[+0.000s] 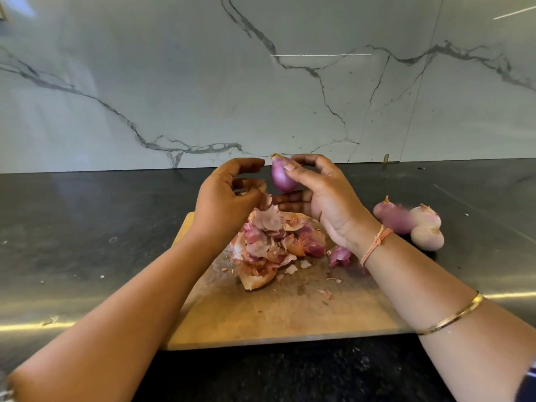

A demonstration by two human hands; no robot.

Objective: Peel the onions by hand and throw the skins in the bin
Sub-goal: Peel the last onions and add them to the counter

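Upper half of the frame: marble wall [174, 82], not involved. Below it, edge to edge: dark counter [72, 227], serving as work surface. Lower centre, on the counter: wooden cutting board [290, 314], placed to catch waste.

Above the board's far end: right hand [324, 198], clamped on an onion, thumb across the near face, one finger over the tip, others beneath the base. Raised clear of the board, probably to leave every side free for stripping. Left of it, close but apart: left hand [223, 201], fingers curled round a loose skin.

Centre of the board, directly beneath both hands: heap of skins [269, 242], sited so that dropped pieces collect for one transfer. No bin in view.

Right of centre, on the counter just off the board: peeled onions [406, 221], touching one another, set apart from the waste.

Between right thumb and fingers: onion [281, 175], mostly bare and purple, dry remnant at the top.

At the left fingertips, just beside the onion's lower left: loose skin [262, 188]; contact with the onion cannot be told.
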